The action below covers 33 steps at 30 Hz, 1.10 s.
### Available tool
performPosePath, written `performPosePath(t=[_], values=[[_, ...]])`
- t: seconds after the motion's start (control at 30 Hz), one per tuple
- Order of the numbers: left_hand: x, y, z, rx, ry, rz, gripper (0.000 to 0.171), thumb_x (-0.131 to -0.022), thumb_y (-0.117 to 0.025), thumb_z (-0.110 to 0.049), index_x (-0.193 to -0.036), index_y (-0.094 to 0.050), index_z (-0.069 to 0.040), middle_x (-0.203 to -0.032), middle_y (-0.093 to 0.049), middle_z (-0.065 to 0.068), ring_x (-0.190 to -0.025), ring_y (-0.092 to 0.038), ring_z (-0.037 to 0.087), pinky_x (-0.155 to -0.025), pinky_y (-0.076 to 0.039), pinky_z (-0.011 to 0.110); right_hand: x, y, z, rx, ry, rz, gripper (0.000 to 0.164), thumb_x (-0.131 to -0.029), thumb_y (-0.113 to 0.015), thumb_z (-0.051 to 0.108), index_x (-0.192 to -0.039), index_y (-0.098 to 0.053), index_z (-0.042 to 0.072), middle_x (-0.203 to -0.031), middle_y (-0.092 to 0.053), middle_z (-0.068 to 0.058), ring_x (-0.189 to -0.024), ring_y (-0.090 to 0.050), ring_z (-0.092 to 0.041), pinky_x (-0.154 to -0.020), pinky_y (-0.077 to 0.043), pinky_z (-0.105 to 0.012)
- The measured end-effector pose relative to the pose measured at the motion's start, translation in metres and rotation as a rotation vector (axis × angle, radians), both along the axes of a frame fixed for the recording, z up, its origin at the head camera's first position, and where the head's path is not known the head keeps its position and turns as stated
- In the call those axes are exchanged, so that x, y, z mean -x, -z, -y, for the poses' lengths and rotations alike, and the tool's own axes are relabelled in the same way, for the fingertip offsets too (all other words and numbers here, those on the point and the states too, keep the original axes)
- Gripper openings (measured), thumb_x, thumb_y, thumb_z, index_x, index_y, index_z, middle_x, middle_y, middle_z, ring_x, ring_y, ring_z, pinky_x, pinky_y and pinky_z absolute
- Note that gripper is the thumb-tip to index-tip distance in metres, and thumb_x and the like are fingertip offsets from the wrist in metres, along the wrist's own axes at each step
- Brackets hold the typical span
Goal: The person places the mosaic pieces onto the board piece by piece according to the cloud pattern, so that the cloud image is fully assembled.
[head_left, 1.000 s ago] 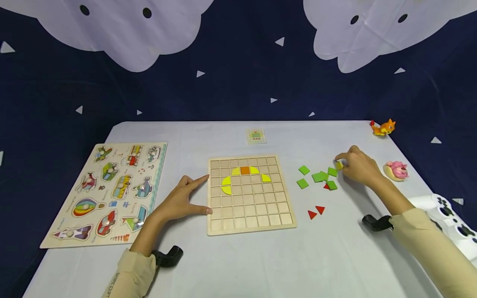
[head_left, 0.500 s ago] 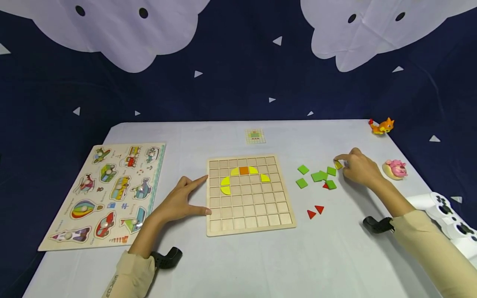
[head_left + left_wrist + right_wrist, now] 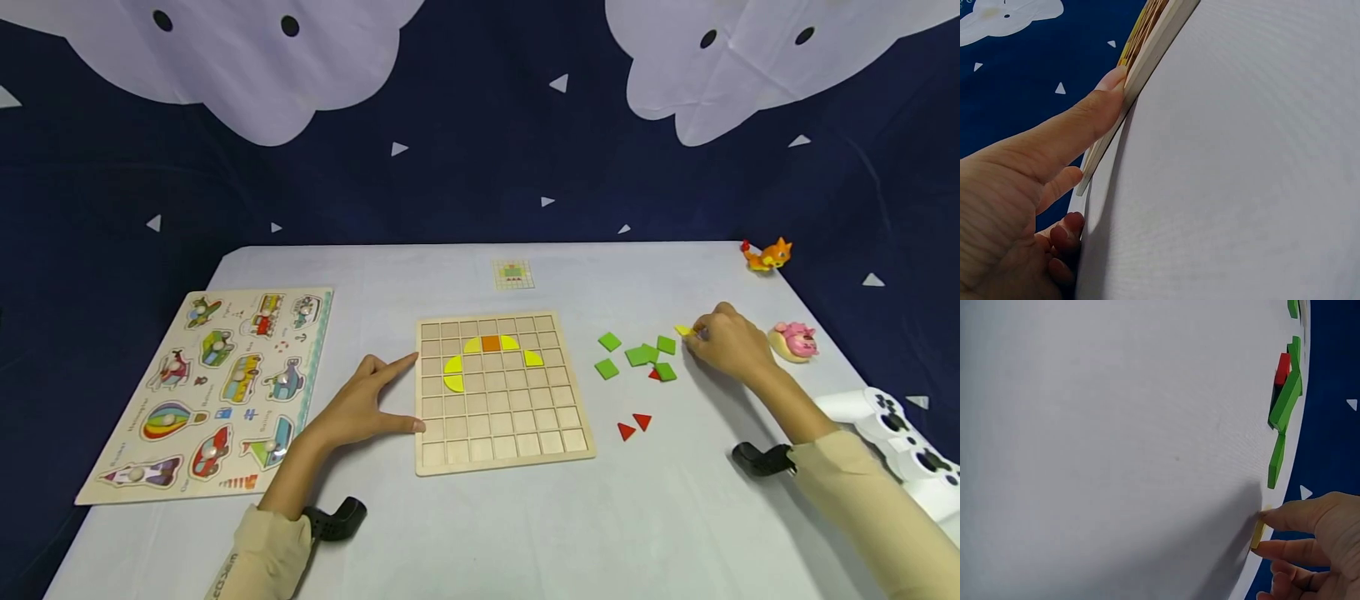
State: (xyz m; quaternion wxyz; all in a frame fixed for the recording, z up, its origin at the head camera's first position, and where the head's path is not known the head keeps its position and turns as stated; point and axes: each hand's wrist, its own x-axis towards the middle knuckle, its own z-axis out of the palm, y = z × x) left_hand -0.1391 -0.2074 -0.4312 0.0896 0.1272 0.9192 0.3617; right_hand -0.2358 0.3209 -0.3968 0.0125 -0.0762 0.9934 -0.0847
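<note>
Toward the right edge of the worktop (image 3: 765,296), my right hand (image 3: 727,342) pinches a yellow tile (image 3: 683,331), likely light, rigid and best held edgewise, while my wide-spread left hand (image 3: 358,406) touches the grid board (image 3: 500,426).

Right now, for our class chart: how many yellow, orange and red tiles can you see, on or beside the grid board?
Yellow tiles: 6 (5 in the grid board, 1 in the right hand)
Orange square: 1
Red triangles: 3
Total: 10
</note>
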Motion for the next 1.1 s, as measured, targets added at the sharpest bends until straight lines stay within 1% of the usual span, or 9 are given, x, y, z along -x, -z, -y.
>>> performPosePath(t=[0.2, 0.3, 0.4, 0.5, 0.6, 0.7, 0.83, 0.97, 1.1], values=[[-0.0003, -0.0001, 0.0000, -0.004, -0.004, 0.007, 0.104, -0.067, -0.090, -0.045, -0.154, -0.039, -0.019, -0.101, -0.039, 0.007, -0.088, -0.043, 0.021, -0.082, -0.038, 0.037, -0.0022, 0.0037, 0.0020, 0.024, 0.026, -0.064, 0.032, -0.088, -0.069, 0.025, -0.083, -0.068, -0.007, -0.089, -0.055, -0.023, -0.076, -0.057, -0.037, -0.062, -0.045, -0.054], [-0.0006, 0.0000, 0.0001, -0.003, -0.001, 0.006, 0.104, -0.067, -0.090, -0.045, -0.154, -0.039, -0.019, -0.101, -0.039, 0.007, -0.088, -0.043, 0.020, -0.081, -0.038, 0.037, -0.0028, 0.0043, 0.0028, 0.047, 0.019, -0.096, 0.028, -0.088, -0.071, 0.022, -0.081, -0.069, -0.005, -0.085, -0.055, -0.020, -0.073, -0.055, -0.034, -0.059, -0.044, -0.050], [-0.0004, 0.0004, 0.0001, -0.002, -0.001, 0.006, 0.104, -0.067, -0.090, -0.045, -0.154, -0.039, -0.019, -0.101, -0.039, 0.007, -0.088, -0.043, 0.021, -0.081, -0.038, 0.037, -0.0028, 0.0032, 0.0036, 0.077, 0.009, -0.121, 0.022, -0.086, -0.071, 0.017, -0.086, -0.071, -0.005, -0.085, -0.055, -0.020, -0.073, -0.055, -0.033, -0.059, -0.043, -0.048], [0.0000, 0.0010, 0.0004, -0.003, 0.000, 0.002, 0.104, -0.067, -0.090, -0.046, -0.154, -0.039, -0.019, -0.101, -0.039, 0.007, -0.088, -0.043, 0.021, -0.081, -0.038, 0.036, -0.0022, 0.0000, 0.0036, 0.097, -0.003, -0.107, 0.023, -0.084, -0.067, 0.009, -0.101, -0.072, -0.006, -0.090, -0.054, -0.023, -0.078, -0.055, -0.036, -0.061, -0.043, -0.049], [0.0001, 0.0013, 0.0009, -0.006, 0.003, -0.004, 0.103, -0.068, -0.089, -0.046, -0.154, -0.039, -0.018, -0.100, -0.038, 0.007, -0.088, -0.042, 0.021, -0.081, -0.038, 0.036, 0.0000, -0.0035, 0.0026, 0.093, -0.020, -0.034, 0.041, -0.080, -0.058, 0.000, -0.119, -0.066, -0.004, -0.100, -0.052, -0.027, -0.086, -0.054, -0.038, -0.061, -0.044, -0.048], [-0.0002, 0.0010, 0.0012, -0.005, 0.000, -0.006, 0.103, -0.067, -0.089, -0.046, -0.153, -0.040, -0.018, -0.100, -0.038, 0.007, -0.088, -0.042, 0.021, -0.081, -0.038, 0.036, 0.0026, -0.0054, 0.0019, 0.065, -0.046, 0.050, 0.055, -0.075, -0.052, -0.006, -0.130, -0.061, -0.002, -0.106, -0.048, -0.029, -0.091, -0.050, -0.038, -0.060, -0.044, -0.045], [-0.0007, 0.0009, 0.0012, -0.006, 0.001, -0.003, 0.103, -0.068, -0.089, -0.047, -0.154, -0.039, -0.018, -0.101, -0.039, 0.008, -0.088, -0.043, 0.021, -0.081, -0.038, 0.036, 0.0039, -0.0042, 0.0017, 0.026, -0.069, 0.089, 0.052, -0.077, -0.054, -0.004, -0.128, -0.063, -0.001, -0.106, -0.047, -0.029, -0.092, -0.047, -0.037, -0.060, -0.044, -0.044], [-0.0006, 0.0006, 0.0010, -0.007, 0.002, -0.007, 0.104, -0.068, -0.089, -0.047, -0.154, -0.039, -0.018, -0.101, -0.039, 0.008, -0.088, -0.043, 0.021, -0.080, -0.038, 0.036, 0.0023, -0.0027, 0.0003, 0.023, -0.065, 0.066, 0.043, -0.080, -0.060, 0.002, -0.122, -0.066, -0.003, -0.103, -0.049, -0.027, -0.089, -0.049, -0.036, -0.061, -0.045, -0.046], [-0.0002, 0.0013, 0.0008, -0.008, 0.001, -0.009, 0.104, -0.067, -0.089, -0.047, -0.154, -0.039, -0.018, -0.101, -0.039, 0.008, -0.088, -0.043, 0.021, -0.081, -0.038, 0.036, 0.0001, -0.0015, -0.0013, 0.044, -0.057, 0.031, 0.037, -0.085, -0.063, 0.009, -0.118, -0.067, -0.006, -0.102, -0.051, -0.027, -0.089, -0.052, -0.036, -0.063, -0.046, -0.050]])
